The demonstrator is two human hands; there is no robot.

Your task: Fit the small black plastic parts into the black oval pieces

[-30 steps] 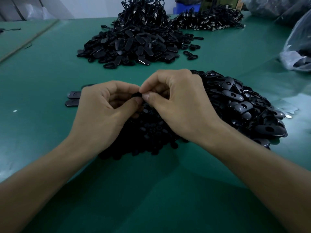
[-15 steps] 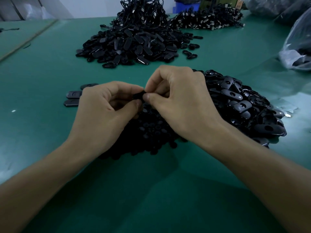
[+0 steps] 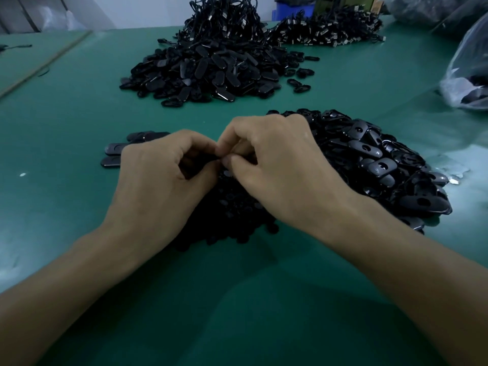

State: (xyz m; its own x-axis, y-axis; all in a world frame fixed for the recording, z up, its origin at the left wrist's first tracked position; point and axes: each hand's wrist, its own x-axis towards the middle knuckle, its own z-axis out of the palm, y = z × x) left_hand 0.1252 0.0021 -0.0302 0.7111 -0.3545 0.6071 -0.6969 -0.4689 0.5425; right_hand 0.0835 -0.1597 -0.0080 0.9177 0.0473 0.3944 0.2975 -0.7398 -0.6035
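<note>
Green table [image 3: 79, 107]. Left hand [image 3: 158, 180] and right hand [image 3: 280, 167] meet fingertip to fingertip, both curled, pinching one black piece [image 3: 208, 159] between them. It is mostly hidden, so I can't tell oval from small part. Held just above a heap of small black parts [image 3: 232, 210]. Heap of oval pieces [image 3: 383, 165] lies beyond the right hand. A few loose ovals [image 3: 113, 149] lie left of the left hand. Bigger black heap [image 3: 211, 70] sits farther back.

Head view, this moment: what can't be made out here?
- Black piece pinched between left hand and right hand: fingers cover it, so whether it's fitted is unclear.
- Small-parts pile beneath the hands: dark, largely covered by them.
- Plastic bag at right: cut off by the frame edge, contents unclear.
</note>
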